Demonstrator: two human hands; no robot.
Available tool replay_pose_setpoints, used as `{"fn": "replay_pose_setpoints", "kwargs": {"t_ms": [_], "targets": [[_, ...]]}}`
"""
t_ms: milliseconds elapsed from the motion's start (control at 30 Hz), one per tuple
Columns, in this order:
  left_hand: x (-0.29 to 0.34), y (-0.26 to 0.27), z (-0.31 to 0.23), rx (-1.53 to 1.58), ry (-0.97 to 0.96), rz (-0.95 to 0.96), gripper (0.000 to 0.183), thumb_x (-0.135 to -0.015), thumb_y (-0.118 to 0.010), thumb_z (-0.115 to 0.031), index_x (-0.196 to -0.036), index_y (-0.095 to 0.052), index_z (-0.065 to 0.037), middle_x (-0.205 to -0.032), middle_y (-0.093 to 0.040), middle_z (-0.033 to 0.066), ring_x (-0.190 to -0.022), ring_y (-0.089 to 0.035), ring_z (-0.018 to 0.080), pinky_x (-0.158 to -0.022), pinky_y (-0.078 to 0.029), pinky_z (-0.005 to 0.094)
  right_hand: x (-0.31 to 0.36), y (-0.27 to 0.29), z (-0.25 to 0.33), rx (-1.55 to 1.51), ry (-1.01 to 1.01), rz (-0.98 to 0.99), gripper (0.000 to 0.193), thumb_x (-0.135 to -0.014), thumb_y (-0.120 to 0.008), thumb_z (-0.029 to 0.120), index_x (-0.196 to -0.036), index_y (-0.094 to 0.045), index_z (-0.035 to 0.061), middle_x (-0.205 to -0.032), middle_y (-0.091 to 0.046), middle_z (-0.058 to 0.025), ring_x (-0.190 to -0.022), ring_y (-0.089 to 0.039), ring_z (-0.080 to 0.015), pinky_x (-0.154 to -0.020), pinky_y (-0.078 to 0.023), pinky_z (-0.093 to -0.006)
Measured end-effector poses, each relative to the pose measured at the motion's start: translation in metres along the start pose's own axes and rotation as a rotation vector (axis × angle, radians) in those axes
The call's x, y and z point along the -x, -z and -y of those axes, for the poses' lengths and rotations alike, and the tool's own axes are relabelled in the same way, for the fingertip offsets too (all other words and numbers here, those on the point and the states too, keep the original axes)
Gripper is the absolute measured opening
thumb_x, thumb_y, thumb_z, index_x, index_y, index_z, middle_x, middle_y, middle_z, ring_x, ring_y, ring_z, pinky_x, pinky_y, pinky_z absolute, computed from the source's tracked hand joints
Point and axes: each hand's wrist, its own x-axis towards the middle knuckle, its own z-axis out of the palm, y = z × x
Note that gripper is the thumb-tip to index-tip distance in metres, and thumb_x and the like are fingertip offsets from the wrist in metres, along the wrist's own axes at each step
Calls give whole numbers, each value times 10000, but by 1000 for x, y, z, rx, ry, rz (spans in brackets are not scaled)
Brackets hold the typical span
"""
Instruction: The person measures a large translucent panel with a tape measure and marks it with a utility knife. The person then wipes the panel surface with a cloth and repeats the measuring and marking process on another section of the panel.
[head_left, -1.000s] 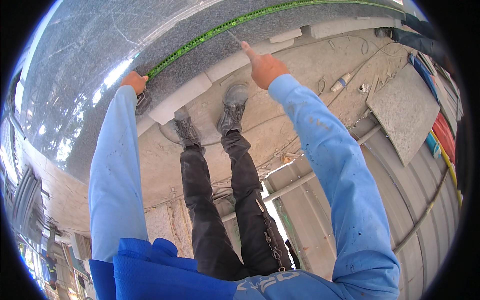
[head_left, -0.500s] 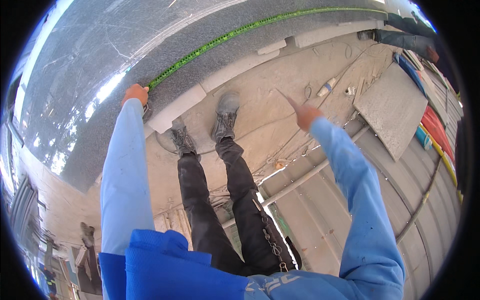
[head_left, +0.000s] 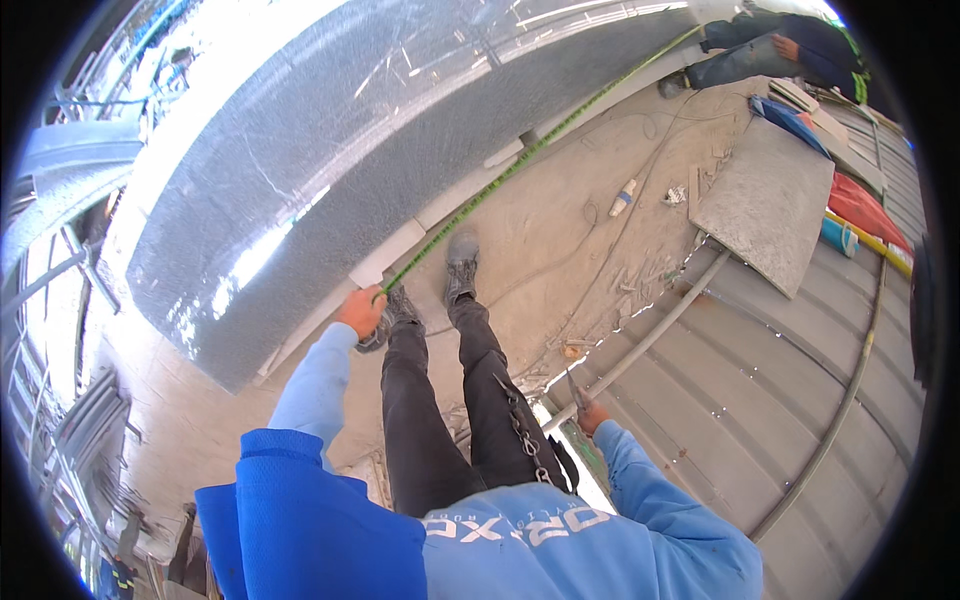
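Observation:
My left hand (head_left: 362, 312) is closed on the near end of a green measuring tape (head_left: 462, 212). Stretched taut, the tape runs to the upper right along the front edge of a large dark grey polished slab (head_left: 330, 215), toward another person (head_left: 740, 66) at the far end. How that person's end is held is too small to tell. Lower down, beside my right thigh, my right hand (head_left: 594, 412) is closed round a slim, pointed, dark thing (head_left: 574, 390) whose kind I cannot make out.
Pale blocks (head_left: 400, 243) lie under the slab's edge. Cables and a white bottle-like thing (head_left: 623, 197) lie on the dusty floor. To the right are a grey board (head_left: 765, 205), a metal pipe (head_left: 650, 340), corrugated sheeting (head_left: 720, 400) and a red cloth (head_left: 862, 205). Metal racks stand at left.
My left hand has drawn the tape end off the slab's top, toward me and down past its front edge. My right hand has dropped back toward my thigh. The view has shifted.

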Motion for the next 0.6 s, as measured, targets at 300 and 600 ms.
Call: {"fn": "replay_pose_setpoints", "kwargs": {"t_ms": [300,600], "targets": [[39,41,-103,20,-182,214,271,-794,-506,-230,-792,-638,6,-787,-625,188,-749,-589,336,-706,-447,381,66,-22,-68,-611,100,-274,629,-821,-435,48,-1413,-314,219,-731,-580,-117,-397,-483,-183,-350,-402,-349],[45,32,-200,-432,-615,122,181,-789,-523,-180,-802,-672,-78,-787,-643,158,-774,-624,300,-722,-481,396,3,-53,-150,-596,191,-398,691,-754,-516,97,-1406,-286,96,-1010,-577,-248,-892,-551,-349,-774,-447,-404]]}}
